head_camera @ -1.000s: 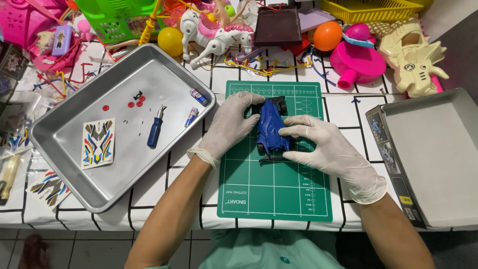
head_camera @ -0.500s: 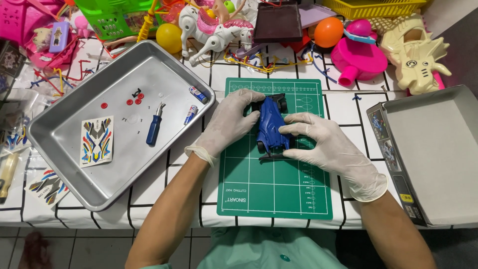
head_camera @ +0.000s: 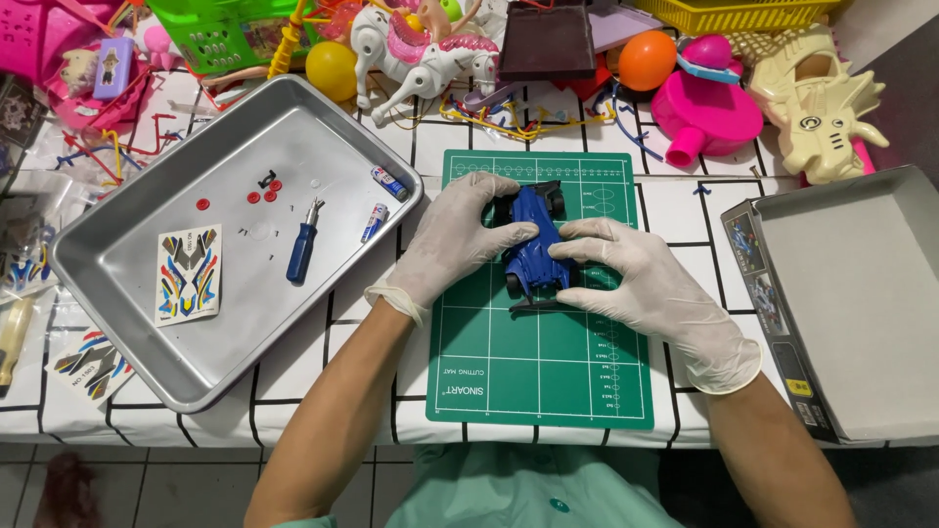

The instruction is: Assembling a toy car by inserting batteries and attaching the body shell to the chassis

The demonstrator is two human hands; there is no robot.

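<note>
A blue toy race car (head_camera: 533, 244) with black wheels lies on a green cutting mat (head_camera: 543, 372). Both my hands wear white gloves. My left hand (head_camera: 455, 240) grips the car's left side, fingers over its front part. From the right, my right hand (head_camera: 636, 279) holds the car's body and rear. The car rests on the mat between the two hands.
A metal tray (head_camera: 156, 352) at left holds a blue screwdriver (head_camera: 302, 250), two small batteries (head_camera: 389, 182), red small parts (head_camera: 262, 194) and a sticker sheet (head_camera: 188, 274). An open grey box (head_camera: 861, 303) sits at right. Plastic toys crowd the table's far edge.
The hands and the car have stayed in nearly the same place; only a slight shift of the view and of the fingers on the car shows.
</note>
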